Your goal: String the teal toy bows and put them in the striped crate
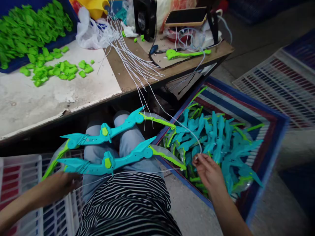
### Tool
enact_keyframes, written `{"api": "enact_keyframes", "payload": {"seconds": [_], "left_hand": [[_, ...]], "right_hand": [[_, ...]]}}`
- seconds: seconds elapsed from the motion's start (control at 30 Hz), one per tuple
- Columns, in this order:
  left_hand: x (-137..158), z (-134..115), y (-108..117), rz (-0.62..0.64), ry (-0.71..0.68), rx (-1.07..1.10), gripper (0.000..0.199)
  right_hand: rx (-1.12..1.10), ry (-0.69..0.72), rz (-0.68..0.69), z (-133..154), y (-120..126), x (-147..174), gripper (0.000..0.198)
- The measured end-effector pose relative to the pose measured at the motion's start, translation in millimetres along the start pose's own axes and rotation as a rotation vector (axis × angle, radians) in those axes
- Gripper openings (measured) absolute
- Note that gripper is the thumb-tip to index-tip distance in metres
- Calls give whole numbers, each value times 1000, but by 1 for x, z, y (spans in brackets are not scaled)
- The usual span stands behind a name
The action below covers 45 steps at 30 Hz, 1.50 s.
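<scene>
Now, left hand (pixel 60 186): by the left end of the near bow (pixel 98 168); can't tell its grasp.
Right hand (pixel 208 170): grip pinching a white cord (pixel 200 146); best kept slack, untwisted.
Far bow (pixel 91 139): alongside, both across the thighs (pixel 126 138).
Tabletop (pixel 81 93): more cords (pixel 131 59) trailing off its edge.

Bench (pixel 119 73): surface marked, front edge chipped. Resting directly on it: blue bin (pixel 70 37), loose green pieces (pixel 65 69), white cords (pixel 130 59), black fan (pixel 145 21)

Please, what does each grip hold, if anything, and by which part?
Right grip: thin white cord, pinched seemingly near one end. Left grip: near the lower turquoise-and-lime plastic bow; its hold cannot be told.
</scene>
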<state>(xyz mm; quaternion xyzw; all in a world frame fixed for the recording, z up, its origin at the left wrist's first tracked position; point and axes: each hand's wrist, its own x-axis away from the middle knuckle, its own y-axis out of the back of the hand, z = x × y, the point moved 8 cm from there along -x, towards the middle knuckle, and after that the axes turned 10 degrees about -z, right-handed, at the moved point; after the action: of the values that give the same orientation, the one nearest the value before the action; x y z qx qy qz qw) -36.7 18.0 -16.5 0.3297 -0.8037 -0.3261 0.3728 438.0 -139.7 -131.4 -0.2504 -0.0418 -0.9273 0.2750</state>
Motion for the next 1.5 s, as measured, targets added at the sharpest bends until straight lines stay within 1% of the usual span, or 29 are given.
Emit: {"api": "enact_keyframes", "payload": {"seconds": [0.03,0.07,0.1,0.13,0.17,0.2,0.23,0.27,0.33,0.4,0.43,0.5,0.57,0.67,0.77,0.83,0.9,1.0,1.07,1.17,1.2,1.23,1.27,1.3,1.33,1.37,1.43,1.47,1.5], "left_hand": [[-21,-14,-2,46,39,9,31],[-47,-33,-1,33,58,36,35],[-76,-56,5,-58,44,68,36],[-105,-77,11,-181,46,102,37],[-133,-96,14,-286,67,152,37],[-159,-111,13,-352,107,229,37],[-182,-124,8,-377,154,315,37],[-203,-135,1,-380,200,408,35],[-234,-153,-18,-318,270,582,26],[-252,-164,-31,-259,332,715,20],[-257,-168,-35,-236,360,773,22],[-265,-176,-39,-198,392,895,26],[-273,-188,-37,-166,385,1041,27],[-289,-205,-31,-173,362,1227,23],[-302,-210,-33,-195,396,1266,17],[-307,-207,-39,-200,424,1266,11],[-308,-202,-45,-201,435,1284,6],[-301,-194,-51,-201,444,1306,4],[-289,-188,-53,-234,476,1307,14],[-261,-177,-54,-375,539,1297,43],[-251,-173,-53,-435,539,1283,47],[-241,-171,-54,-480,522,1261,44],[-233,-170,-56,-489,497,1230,35],[-226,-171,-61,-450,475,1191,23],[-223,-174,-71,-356,462,1144,12],[-220,-178,-84,-228,455,1093,5],[-219,-186,-111,25,447,997,8],[-220,-189,-121,111,443,963,9],[-223,-190,-129,162,437,943,9]], "right_hand": [[-44,4,32,10,-9,-4,31],[-79,13,59,20,-19,-7,31],[-102,23,79,29,-29,-11,31],[-114,35,94,37,-38,-14,32],[-118,45,103,43,-45,-17,33],[-117,52,107,48,-52,-19,34],[-112,59,108,52,-56,-22,35],[-108,71,107,55,-59,-24,36],[-113,110,97,64,-60,-28,36],[-131,148,70,73,-56,-34,36],[-139,163,53,78,-53,-37,35],[-146,182,18,88,-49,-43,35],[-152,202,-4,101,-47,-47,34],[-185,275,-12,128,-48,-50,30],[-220,356,18,153,-52,-49,23],[-223,378,40,159,-54,-51,20],[-213,368,57,153,-58,-54,21],[-183,321,51,126,-69,-60,28],[-115,324,20,105,-78,-62,31],[62,384,29,80,-96,-58,30],[123,411,48,74,-102,-56,29],[179,440,65,69,-107,-54,28],[230,474,79,66,-111,-52,27],[276,515,88,65,-113,-50,27],[317,561,96,65,-114,-48,26],[352,608,105,65,-115,-46,26],[395,702,119,67,-115,-42,24],[407,744,123,69,-115,-39,23],[417,781,124,69,-115,-37,21]]}}
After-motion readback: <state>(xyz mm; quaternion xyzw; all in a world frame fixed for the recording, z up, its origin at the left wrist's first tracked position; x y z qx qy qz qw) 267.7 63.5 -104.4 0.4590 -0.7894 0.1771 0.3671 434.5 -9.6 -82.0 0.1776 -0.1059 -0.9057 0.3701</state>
